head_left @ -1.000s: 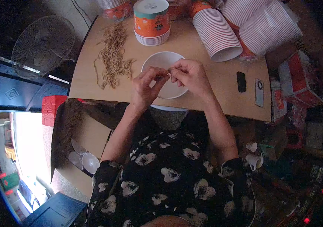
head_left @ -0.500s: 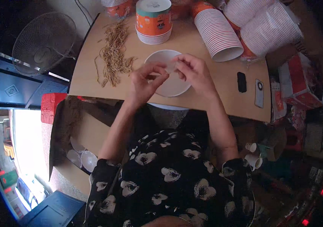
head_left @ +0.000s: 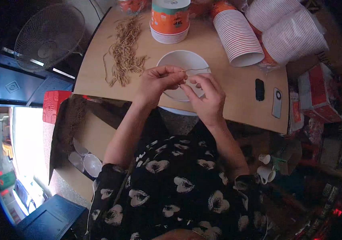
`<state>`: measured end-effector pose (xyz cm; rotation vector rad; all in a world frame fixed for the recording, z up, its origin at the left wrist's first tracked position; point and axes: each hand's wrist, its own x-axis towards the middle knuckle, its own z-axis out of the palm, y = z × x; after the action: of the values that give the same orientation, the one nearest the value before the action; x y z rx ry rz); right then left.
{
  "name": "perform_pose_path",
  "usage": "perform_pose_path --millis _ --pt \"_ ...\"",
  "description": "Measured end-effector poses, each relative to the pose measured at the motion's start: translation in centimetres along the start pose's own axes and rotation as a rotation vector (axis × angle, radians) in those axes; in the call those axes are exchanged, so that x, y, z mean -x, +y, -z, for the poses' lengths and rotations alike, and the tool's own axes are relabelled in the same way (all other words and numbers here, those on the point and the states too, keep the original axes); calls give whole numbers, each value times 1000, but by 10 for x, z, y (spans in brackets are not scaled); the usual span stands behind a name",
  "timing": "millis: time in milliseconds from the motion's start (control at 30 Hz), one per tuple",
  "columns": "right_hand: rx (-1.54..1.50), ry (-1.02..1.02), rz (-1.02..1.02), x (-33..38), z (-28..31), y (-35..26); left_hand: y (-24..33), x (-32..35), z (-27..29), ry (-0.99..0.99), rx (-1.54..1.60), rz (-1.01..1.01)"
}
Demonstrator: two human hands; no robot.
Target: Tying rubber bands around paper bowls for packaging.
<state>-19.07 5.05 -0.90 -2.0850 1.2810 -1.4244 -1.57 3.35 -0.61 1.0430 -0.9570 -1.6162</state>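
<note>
Orange paper cup stack (head_left: 170,20) stands at table's far edge; red box (head_left: 319,96) lies far right. Left hand (head_left: 159,80) and right hand (head_left: 205,94) pinch a thin string (head_left: 197,70) over the white bowl (head_left: 181,64)

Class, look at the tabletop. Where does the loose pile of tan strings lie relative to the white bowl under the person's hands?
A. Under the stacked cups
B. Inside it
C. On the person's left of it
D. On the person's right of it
C: the pile of tan strings lies on the bare table on the person's left of the white bowl, apart from it.
</note>
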Motion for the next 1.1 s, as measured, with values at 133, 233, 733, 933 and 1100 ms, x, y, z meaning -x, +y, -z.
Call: perform_pose_path --millis 133,233,733,933,1100 --pt "29 23 42 1 -6 4 -5 0 0 -6 -44 -68" --pt "29 30 58 1 -8 3 -5 2 -2 4 -12 -52" --pt "-319 -90 -240 4 0 5 -2 5 1 -51 -45 -22" --pt "-472 -141 -434 2 3 5 -2 7 -1 -51 -75 -82" --pt "-613 -149 -580 -3 8 5 2 12 -5 -41 -224 -93"
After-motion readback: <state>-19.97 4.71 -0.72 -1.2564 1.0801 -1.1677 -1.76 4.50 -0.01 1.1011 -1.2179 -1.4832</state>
